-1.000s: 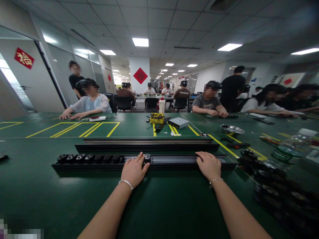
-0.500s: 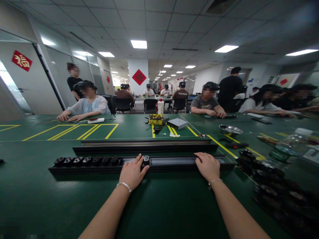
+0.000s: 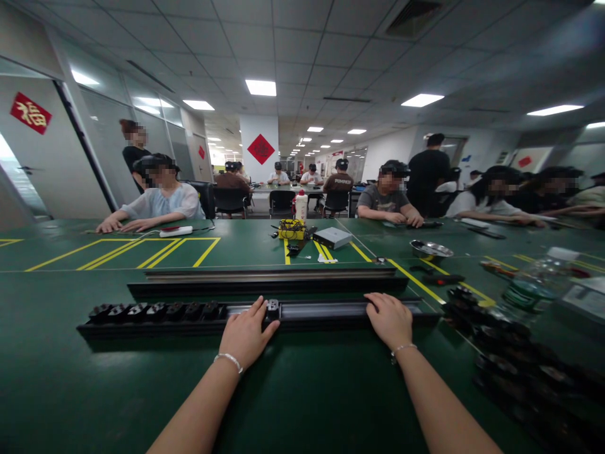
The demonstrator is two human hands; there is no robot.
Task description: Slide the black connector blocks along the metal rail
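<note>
Socket module (image 3: 273, 308) sits just right of the left hand's (image 3: 243, 337) parted fingers (image 3: 256, 308); the right hand's (image 3: 390, 320) loosely bent fingers rest on the black track (image 3: 326, 323); neither grip is clear.

Both forearms are bare and extend forward from the lower edge of the view, inclined toward each other. The left forearm (image 3: 201, 397) runs up and to the right; the right forearm (image 3: 442, 400) runs up and to the left. The left grip (image 3: 243, 334) is positioned back upward, fingers forward, with the left thumb (image 3: 269, 331) spread from the index finger (image 3: 255, 310). The right grip (image 3: 391, 320), also back upward, is set well apart, its fingers (image 3: 380, 299) slightly bent, angled inward.
</note>
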